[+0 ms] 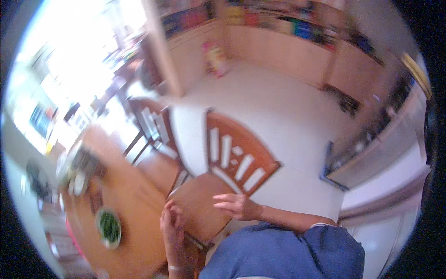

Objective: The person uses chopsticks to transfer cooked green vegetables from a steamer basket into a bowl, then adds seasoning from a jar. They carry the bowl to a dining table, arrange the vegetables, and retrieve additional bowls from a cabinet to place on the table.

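Note:
Directly before me stands a wooden chair, its flat brown seat [200, 198] under my hands and its slatted backrest [240, 150] on the far side. My left hand [172, 219] hovers by the table's edge at the seat's left, fingers curled and blurred; whether it touches the wood is unclear. Above the right part of the seat is my right hand [237, 206], fingers apart and pointing left, with nothing in it. On the wooden table [139, 223] to the left sits a pale bowl [119, 230] holding leafy greens [109, 226].
A second slatted chair [153, 122] stands farther along the table. Blurred items, partly in plastic, crowd the table's far end [83, 164]. Wooden cabinets [278, 45] with packed shelves line the back. A colourful object [215, 59] stands on the pale floor [258, 94] against them.

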The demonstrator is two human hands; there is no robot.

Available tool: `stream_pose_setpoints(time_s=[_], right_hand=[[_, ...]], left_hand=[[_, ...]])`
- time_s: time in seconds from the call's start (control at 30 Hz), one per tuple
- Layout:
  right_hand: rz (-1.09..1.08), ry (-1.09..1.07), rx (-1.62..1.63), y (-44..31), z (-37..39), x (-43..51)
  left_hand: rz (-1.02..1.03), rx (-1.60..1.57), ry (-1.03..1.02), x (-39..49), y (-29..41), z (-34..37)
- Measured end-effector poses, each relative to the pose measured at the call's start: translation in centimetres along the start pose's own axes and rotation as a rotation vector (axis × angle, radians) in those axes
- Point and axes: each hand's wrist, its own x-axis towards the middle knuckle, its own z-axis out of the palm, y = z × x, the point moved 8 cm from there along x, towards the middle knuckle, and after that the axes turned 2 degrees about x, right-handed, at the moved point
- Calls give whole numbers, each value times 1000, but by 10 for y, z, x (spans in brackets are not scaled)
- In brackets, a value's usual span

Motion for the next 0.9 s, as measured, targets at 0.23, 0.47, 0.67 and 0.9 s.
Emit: stream_pose_setpoints(time_s=[0.23,0.47,0.67,0.9], right_hand=[[381,459,-217,56,-175,-101],[754,987,-453,80,-374,-304],[855,1357,-619,55,-489,-442],[993,1375,-949,39,-588,-512]], left_hand=[[-201,100,-382,-1,-47,166],[-300,4,-696,-35,-96,388],[-497,-118,-905,-53,-145,550],[-537,4,-1131,-51,-193,682]])
